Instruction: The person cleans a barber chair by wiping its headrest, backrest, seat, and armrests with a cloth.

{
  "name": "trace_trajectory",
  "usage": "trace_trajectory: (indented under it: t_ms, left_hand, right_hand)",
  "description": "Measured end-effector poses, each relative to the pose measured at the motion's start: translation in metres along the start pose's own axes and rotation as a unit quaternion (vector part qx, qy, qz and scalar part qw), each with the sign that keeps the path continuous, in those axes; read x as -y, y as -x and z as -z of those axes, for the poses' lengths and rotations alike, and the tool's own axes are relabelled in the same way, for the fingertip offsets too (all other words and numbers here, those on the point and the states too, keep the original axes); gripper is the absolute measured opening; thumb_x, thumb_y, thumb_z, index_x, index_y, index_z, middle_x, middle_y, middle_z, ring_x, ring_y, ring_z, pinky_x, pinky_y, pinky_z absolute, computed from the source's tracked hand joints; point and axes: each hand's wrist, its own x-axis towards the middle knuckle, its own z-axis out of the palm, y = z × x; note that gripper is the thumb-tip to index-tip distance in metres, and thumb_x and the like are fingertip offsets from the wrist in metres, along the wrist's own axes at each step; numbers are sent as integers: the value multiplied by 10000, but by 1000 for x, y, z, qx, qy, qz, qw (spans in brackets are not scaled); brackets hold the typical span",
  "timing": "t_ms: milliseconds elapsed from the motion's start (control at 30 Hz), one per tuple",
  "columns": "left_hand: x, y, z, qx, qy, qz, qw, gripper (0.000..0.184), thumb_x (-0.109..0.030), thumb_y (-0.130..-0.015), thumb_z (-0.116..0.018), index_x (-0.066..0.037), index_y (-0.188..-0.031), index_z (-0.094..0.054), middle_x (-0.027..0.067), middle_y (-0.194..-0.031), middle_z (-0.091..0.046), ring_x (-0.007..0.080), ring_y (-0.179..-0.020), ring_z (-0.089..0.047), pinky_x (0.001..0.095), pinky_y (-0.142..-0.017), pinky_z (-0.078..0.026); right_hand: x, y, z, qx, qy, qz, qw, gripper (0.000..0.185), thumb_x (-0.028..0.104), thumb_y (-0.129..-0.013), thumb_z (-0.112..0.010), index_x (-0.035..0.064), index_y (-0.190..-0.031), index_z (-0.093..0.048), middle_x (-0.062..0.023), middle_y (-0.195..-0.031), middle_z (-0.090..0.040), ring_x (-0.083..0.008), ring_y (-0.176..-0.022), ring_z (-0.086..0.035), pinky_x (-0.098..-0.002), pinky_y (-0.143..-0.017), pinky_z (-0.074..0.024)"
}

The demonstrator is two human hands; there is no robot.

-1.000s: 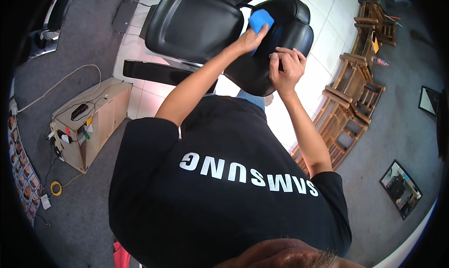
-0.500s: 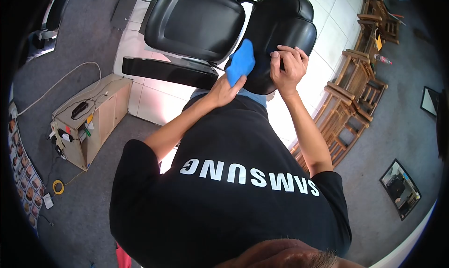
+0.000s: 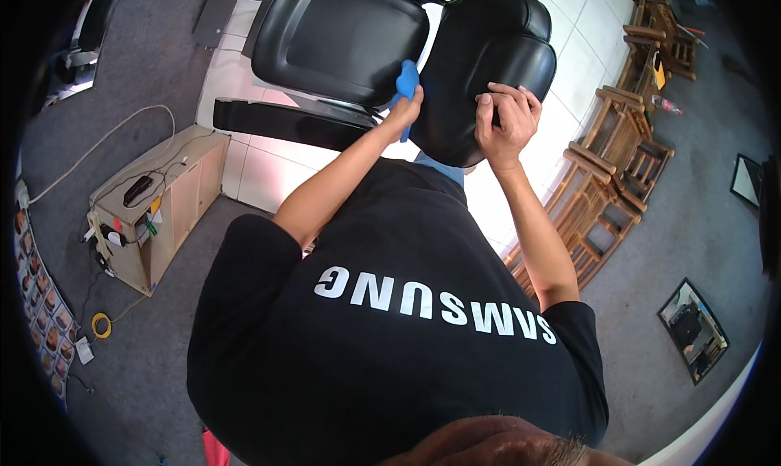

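A blue cloth point(image 3: 406, 80) is bunched in my left hand point(image 3: 404, 113), whose fingers are closed around it. That hand is at the gap between the black padded seat point(image 3: 346, 43) and the backrest point(image 3: 446, 108) of a black chair. My right hand point(image 3: 508, 128) lies against the outer side of the backrest, fingers bent over its edge and thumb on the padding. Beside the seat runs a black armrest point(image 3: 293, 124), close to my left wrist. Part of the cloth is hidden by my left fingers.
Bamboo chairs point(image 3: 614, 128) line the right side, with a plastic bottle point(image 3: 667, 105) near them. At left stands a low wooden cabinet point(image 3: 191, 181) with cables and small items. A framed mirror point(image 3: 694, 329) is at lower right. White tiles point(image 3: 569, 55) lie under the chair.
My left hand has moved forward with the blue cloth, which is now more bunched and nearer the seat edge. My right hand has shifted only slightly on the backrest.
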Motion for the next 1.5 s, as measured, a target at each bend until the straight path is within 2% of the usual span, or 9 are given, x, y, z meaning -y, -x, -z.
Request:
trace_trajectory:
  t_ms: [100, 267, 367, 467, 700, 900, 1167, 1300, 1500]
  left_hand:
    - [13, -70, 5, 19, 46, 15, 999, 902, -643, -1084, -357, 88, -1606, -276, 255, -1658, -347, 331, -1552, -321, 433, -1254, -269]
    - [16, -102, 24, 52, 100, 91, 989, 859, -639, -1086, -344, 56, -1591, -342, 222, -1586, -469, 332, -1446, -495, 465, -1176, -429]
    - [48, -112, 31, 19, 71, 85, 994, 856, -623, -1086, -375, 86, -1565, -371, 242, -1546, -508, 360, -1414, -525, 466, -1153, -440]
    - [45, -87, 42, -7, -161, 72, 984, 873, -604, -1077, -416, 152, -1513, -392, 329, -1488, -524, 401, -1373, -559, 482, -1118, -466]
    - [21, 16, 52, 43, -171, 43, 983, 915, -591, -1073, -484, 235, -1456, -392, 343, -1451, -537, 353, -1304, -589, 443, -1078, -467]
    - [32, 46, 13, 38, -101, 6, 994, 1058, -753, -1040, -290, 122, -1620, -155, 359, -1656, -254, 385, -1586, -217, 423, -1265, -219]
    - [22, -29, 12, -18, -7, 39, 999, 1046, -775, -1029, -243, 109, -1585, -315, 297, -1594, -411, 387, -1516, -376, 463, -1220, -330]
    - [28, -105, 33, 76, 140, 141, 977, 902, -695, -1077, -175, 24, -1572, -404, 238, -1546, -513, 344, -1442, -503, 485, -1212, -384]
    - [13, -201, 21, 116, 135, 148, 973, 852, -678, -1085, -184, -14, -1534, -472, 196, -1520, -559, 302, -1404, -550, 457, -1185, -428]
  right_hand:
    - [-3, 0, -1, -3, -1, 2, 1000, 119, 77, -872, -728, 88, -759, -691, -32, -842, -753, -173, -846, -714, -377, -977, -453]
    - [-3, -1, -1, -5, 1, 0, 1000, 115, 76, -869, -727, 84, -761, -689, -34, -849, -754, -174, -834, -711, -374, -979, -455]
    - [-4, 0, -2, -5, 6, 0, 1000, 122, 77, -871, -725, 83, -757, -680, -35, -853, -755, -173, -829, -708, -371, -981, -455]
    - [-3, -1, -1, -5, 3, -1, 1000, 135, 77, -873, -724, 84, -749, -670, -36, -856, -754, -172, -824, -705, -369, -982, -455]
    - [-3, 0, -1, -2, 3, -3, 1000, 142, 74, -871, -723, 83, -743, -665, -37, -849, -753, -171, -820, -703, -370, -980, -456]
    - [-2, -2, 0, 5, 2, -6, 1000, 130, 71, -868, -722, 87, -746, -680, -33, -844, -752, -168, -828, -707, -373, -978, -455]
    - [-4, -5, 0, 12, 10, -9, 1000, 125, 59, -862, -716, 89, -746, -681, -32, -835, -748, -168, -836, -708, -380, -975, -455]
    - [-4, -6, 2, 19, 13, -12, 1000, 114, 49, -848, -719, 85, -748, -679, -39, -837, -749, -175, -841, -710, -381, -973, -456]
    - [-4, -7, 2, 26, 14, -26, 999, 115, 47, -835, -721, 82, -739, -669, -45, -828, -748, -179, -838, -714, -381, -973, -457]
